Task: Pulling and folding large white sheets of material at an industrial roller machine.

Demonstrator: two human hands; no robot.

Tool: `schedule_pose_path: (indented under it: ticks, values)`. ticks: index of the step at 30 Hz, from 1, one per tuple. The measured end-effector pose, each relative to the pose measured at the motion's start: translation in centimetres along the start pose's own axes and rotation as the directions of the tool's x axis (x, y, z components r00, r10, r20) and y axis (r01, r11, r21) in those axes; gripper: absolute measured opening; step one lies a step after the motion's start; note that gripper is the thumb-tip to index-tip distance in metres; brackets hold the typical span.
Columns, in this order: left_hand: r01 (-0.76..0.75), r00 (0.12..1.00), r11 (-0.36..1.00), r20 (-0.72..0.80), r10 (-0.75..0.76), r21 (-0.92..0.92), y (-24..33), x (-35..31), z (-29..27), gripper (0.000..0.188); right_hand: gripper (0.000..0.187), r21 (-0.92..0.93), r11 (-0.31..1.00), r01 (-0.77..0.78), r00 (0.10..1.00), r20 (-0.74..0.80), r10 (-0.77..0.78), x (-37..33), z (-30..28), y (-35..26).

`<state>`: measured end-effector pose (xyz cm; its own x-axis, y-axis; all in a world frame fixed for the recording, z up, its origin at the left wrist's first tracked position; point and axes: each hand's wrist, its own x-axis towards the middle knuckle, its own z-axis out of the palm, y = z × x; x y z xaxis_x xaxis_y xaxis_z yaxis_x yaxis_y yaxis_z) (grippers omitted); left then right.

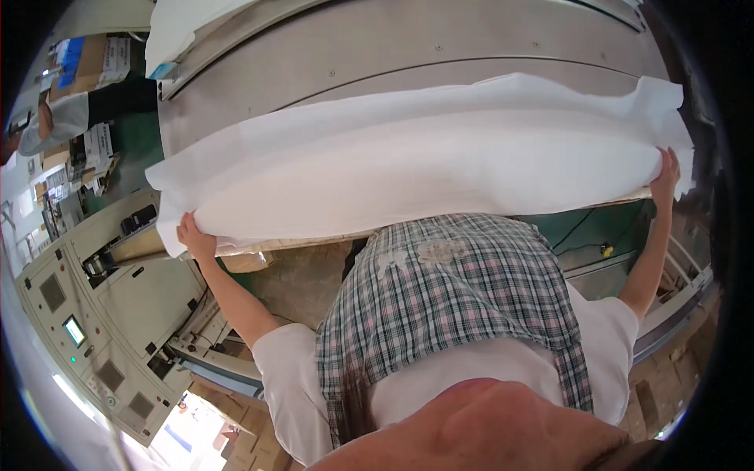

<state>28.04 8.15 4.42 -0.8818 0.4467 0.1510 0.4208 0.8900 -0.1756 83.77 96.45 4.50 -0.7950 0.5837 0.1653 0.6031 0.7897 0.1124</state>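
A long roll of white sheet material (408, 161) lies across in front of me, along the near side of a metal machine table (377, 47). Its loose outer layer spreads over the metal behind it and past both ends. At the roll's left end my left hand (196, 238) grips the white material, fingers curled at its edge. My right hand (666, 174) does the same at the far right end, with the fingers bent over the edge. Both arms are stretched wide apart. My fingertips are partly hidden by the material.
A machine cabinet with a small lit screen (75, 331) stands at the left. Beyond it, a person in a light top and dark trousers (63, 122) is near stacked cartons (102, 63). Below the right end of the roll, a cable (605, 250) lies on the green floor.
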Motion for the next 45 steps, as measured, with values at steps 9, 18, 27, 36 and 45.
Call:
schedule_pose_path:
  ticks: [9, 18, 27, 36, 45]
  values:
    - [-0.002, 0.935, 1.000, 0.355, -0.009, 0.031, -2.4, 0.1, -0.4, 0.057, 0.055, -0.079, 0.989, 0.128, 0.965, 0.239, -0.106, 1.6, 1.1, 4.2]
    - [-0.006, 0.366, 0.979, 0.911, -0.189, 0.205, 1.7, 17.6, 3.1, 0.076, 0.066, -0.015, 1.000, 0.006, 0.598, 0.801, 0.009, 16.7, 6.3, 5.9]
    - [0.134, 0.640, 0.971, 0.731, -0.237, 0.197, 6.8, 16.0, 0.6, 0.039, 0.050, -0.217, 0.966, 0.143, 0.536, 0.837, 0.109, 18.1, 7.6, 7.5]
    - [-0.118, 0.993, 0.685, -0.101, 0.064, -0.719, 22.0, 4.4, -9.8, 0.016, 0.023, 0.497, 0.867, -0.041, 0.999, 0.043, 0.022, 14.1, -1.7, -15.5]
    - [-0.247, 0.948, 0.730, -0.314, 0.046, -0.637, 17.4, 2.3, -1.9, 0.017, 0.019, 0.871, 0.478, 0.114, 0.909, 0.103, -0.404, 8.2, -4.7, -38.9]
